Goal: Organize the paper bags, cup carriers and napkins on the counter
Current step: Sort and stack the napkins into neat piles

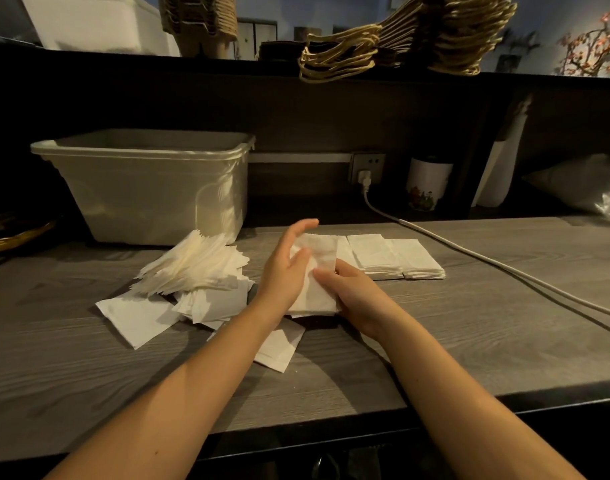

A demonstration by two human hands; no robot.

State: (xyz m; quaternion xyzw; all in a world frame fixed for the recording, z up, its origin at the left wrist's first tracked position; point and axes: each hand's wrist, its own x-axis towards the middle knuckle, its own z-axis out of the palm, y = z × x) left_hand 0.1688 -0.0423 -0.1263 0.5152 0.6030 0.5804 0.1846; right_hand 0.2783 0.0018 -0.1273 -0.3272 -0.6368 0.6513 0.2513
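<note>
A small stack of white napkins (314,278) sits between my hands at the counter's middle. My left hand (285,268) lies against its left side with fingers straight and the thumb on top. My right hand (352,292) grips the stack's right edge, fingers curled onto it. A messy heap of napkins (192,268) spreads to the left, with loose ones (137,317) near the front. Two neat napkin stacks (397,258) lie in a row to the right. Paper bags with twisted handles (400,43) and cup carriers (199,19) rest on the upper shelf.
A beige plastic tub (140,185) stands at the back left. A white cable (504,268) runs from the wall socket (367,168) across the counter's right side. A white cup (426,183) and a plastic bag (580,185) sit at the back right.
</note>
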